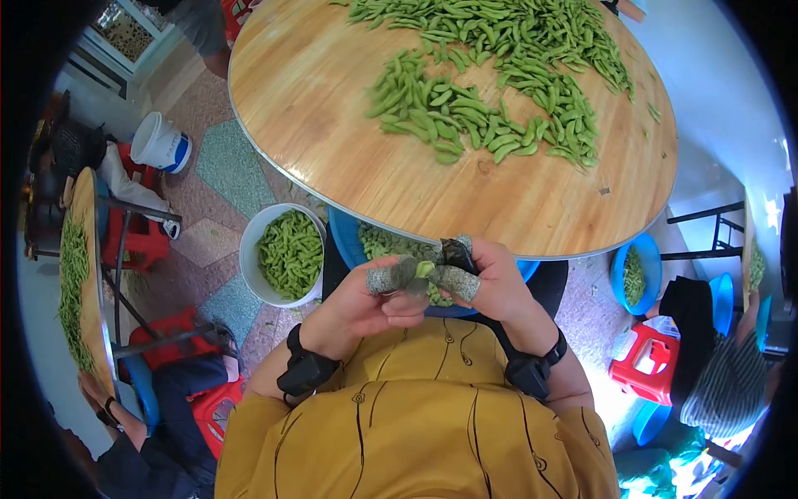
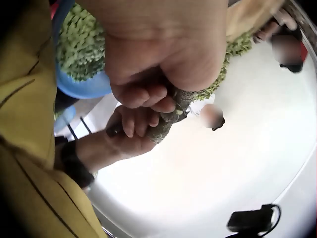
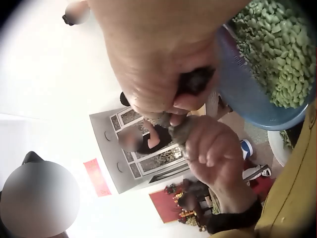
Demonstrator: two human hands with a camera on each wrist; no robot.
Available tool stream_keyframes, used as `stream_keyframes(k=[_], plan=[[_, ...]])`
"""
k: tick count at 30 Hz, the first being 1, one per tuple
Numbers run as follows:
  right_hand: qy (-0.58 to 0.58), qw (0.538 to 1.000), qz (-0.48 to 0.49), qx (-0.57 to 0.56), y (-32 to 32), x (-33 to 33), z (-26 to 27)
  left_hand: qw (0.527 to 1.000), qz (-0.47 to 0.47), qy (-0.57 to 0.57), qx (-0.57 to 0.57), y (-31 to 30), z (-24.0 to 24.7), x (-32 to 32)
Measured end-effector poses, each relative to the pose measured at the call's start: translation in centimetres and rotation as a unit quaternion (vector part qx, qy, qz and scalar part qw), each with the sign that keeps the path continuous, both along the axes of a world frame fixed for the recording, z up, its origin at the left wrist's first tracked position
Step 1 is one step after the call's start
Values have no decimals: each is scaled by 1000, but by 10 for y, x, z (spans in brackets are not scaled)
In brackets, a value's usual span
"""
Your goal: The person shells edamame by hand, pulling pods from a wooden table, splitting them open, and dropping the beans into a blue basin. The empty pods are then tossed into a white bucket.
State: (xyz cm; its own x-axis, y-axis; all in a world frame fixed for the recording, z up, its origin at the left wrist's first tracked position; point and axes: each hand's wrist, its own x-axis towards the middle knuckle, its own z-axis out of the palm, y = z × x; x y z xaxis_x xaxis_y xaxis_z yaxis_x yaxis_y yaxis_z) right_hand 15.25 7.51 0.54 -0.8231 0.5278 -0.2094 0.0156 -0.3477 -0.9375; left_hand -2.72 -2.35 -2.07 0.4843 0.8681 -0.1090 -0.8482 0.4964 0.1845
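Observation:
Over the blue basin [image 1: 342, 241], my left hand [image 1: 349, 306] and right hand [image 1: 503, 287] meet thumb to thumb. Both thumbs are wrapped in grey, stained tape. A small green soybean pod [image 1: 425, 269] is pinched between the fingertips of both hands, mostly covered by them. Dark wrapping [image 1: 459, 254] shows on a finger of the right hand. In the right wrist view the left hand [image 3: 215, 148] touches the right hand's fingertips. Shelled green beans [image 3: 282, 64] fill much of the basin underneath.
A round wooden table [image 1: 307, 108] bears a wide heap of soybean pods [image 1: 515, 50], its near edge just beyond my hands. A white bucket [image 1: 249, 266] of pods stands at the left. Red stools [image 1: 648, 362], another blue basin [image 1: 619, 279] and other people are around.

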Motion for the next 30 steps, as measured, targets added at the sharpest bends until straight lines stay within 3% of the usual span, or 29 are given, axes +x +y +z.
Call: stream_keyframes(k=[1,3,4,5,6,8,10,12,13,15,16,18,21,22,24,25,27,29,30], plan=[[4,1000,5,-13,1,1,-1,1000,3,-3,-1,-1,-1,1],[7,1000,11,-24,0,0,-1,988,45,145,-17,0,-1,3],[-33,999,-24,-18,-2,-2,0,988,48,144,-16,0,3,5],[-71,996,-59,-10,-4,-5,1,942,77,325,27,0,11,8],[-72,996,-56,-8,-7,-5,-2,861,104,494,68,0,15,9],[-91,978,-99,162,-13,-4,-16,860,96,498,64,0,12,5],[-72,980,-93,161,-13,-1,-20,859,86,501,60,-2,3,2],[-108,974,-53,192,-14,3,-19,948,27,317,-28,-4,-6,1],[-109,974,-52,193,-13,6,-22,948,28,316,-27,-4,-5,4],[-185,961,-44,200,-12,12,-26,846,16,533,10,-3,1,11],[-186,961,-43,199,-10,13,-23,847,15,531,8,-3,-4,11],[-232,960,-4,155,-8,12,-11,726,109,626,264,-3,-15,11],[-159,959,-26,231,-13,10,-16,710,65,627,313,-4,-13,1],[-159,959,-25,232,-13,9,-14,710,66,628,313,-6,-12,-1],[-274,843,23,462,-13,8,-8,643,38,690,331,-8,-9,-6],[-275,842,23,463,-13,8,-8,643,39,689,332,-10,-5,-11],[-268,791,40,548,-12,6,-7,519,6,817,252,-17,3,-27],[-252,802,16,541,-8,-3,9,473,146,848,187,-33,-20,-43],[-235,814,-9,532,-4,-8,15,438,138,882,101,-40,-18,-51]])
